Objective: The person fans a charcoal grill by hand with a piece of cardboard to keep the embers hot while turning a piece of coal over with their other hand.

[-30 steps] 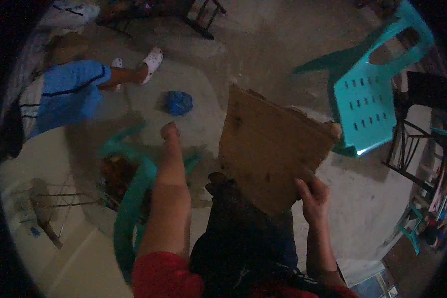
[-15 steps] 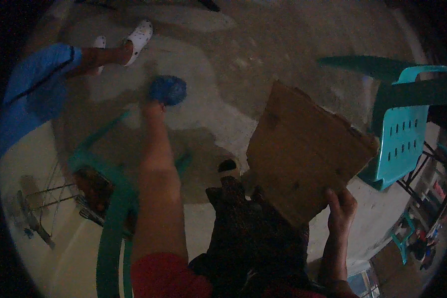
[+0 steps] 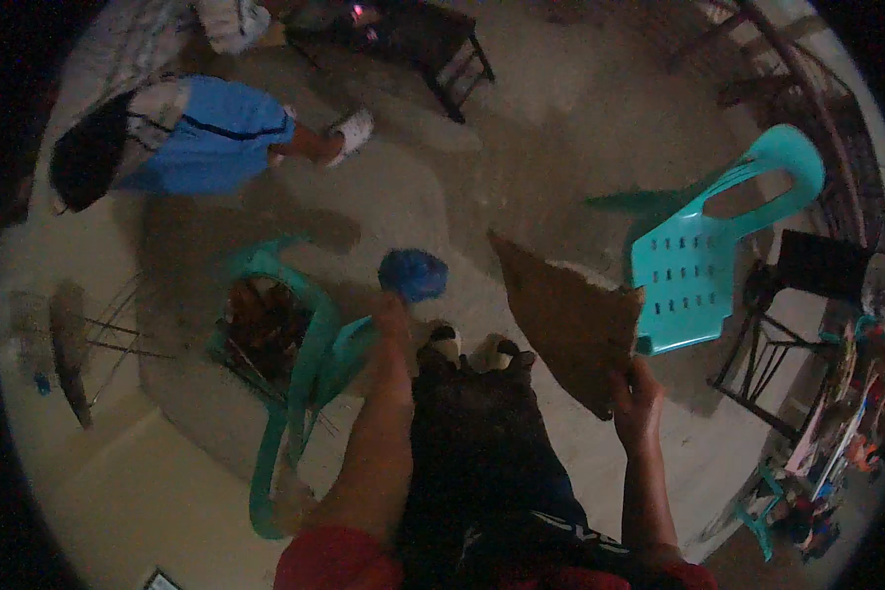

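My left arm stretches out over the floor, and my left hand [image 3: 391, 310] is closed on a rounded blue bundle [image 3: 413, 274]. The bundle looks like crumpled plastic or mesh; its exact kind is too dim to make out. In my right hand [image 3: 639, 389] is a flat brown piece of cardboard [image 3: 575, 320], gripped at its near lower edge. The sheet is tilted and has a ragged upper edge. It partly overlaps the view of a turquoise plastic chair [image 3: 683, 280] on the right.
Another green chair [image 3: 315, 295] stands to my left, beside a dark holder with reddish-brown contents [image 3: 265, 320]. A person in blue shorts [image 3: 216, 133] is at the far left. A dark low table [image 3: 393, 39] stands farther off. Cluttered items [image 3: 836, 442] fill the right side.
My view has shifted, bringing more of the room and the person into sight. The blue bundle has come nearer my feet, still in my left hand. The cardboard has turned and appears narrower.
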{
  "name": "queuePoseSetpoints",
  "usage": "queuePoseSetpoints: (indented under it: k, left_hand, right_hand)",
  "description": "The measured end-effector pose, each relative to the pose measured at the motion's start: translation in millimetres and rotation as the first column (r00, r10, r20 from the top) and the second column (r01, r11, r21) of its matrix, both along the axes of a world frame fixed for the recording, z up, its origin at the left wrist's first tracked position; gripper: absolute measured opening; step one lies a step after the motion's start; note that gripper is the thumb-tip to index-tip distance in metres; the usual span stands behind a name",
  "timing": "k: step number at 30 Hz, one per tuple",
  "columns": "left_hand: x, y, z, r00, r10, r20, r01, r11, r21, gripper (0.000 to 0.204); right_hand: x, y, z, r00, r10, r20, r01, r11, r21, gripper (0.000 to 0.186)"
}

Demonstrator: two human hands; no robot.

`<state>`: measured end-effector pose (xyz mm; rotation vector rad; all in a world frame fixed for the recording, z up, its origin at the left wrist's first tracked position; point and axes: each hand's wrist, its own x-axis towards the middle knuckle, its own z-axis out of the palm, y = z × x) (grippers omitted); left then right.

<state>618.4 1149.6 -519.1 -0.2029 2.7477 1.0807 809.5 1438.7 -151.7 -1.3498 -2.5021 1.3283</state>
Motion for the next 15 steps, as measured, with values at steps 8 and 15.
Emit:
queuePoseSetpoints:
  k: [8,15]
  left_hand:
    - [134,-25,290,0.912,-0.007,0.410,-0.163,0.912,0.378,0.020]
    - [237,-133,383,0.900,0.194,0.389,-0.398,0.730,0.556,0.028]
  right_hand:
    - [1,20,136,0.805,0.588,-0.076,-0.591,0.806,-0.020,0.019]
    - [-16,-71,196,0.379,0.915,-0.141,-0.925,0.378,-0.034,0.020]
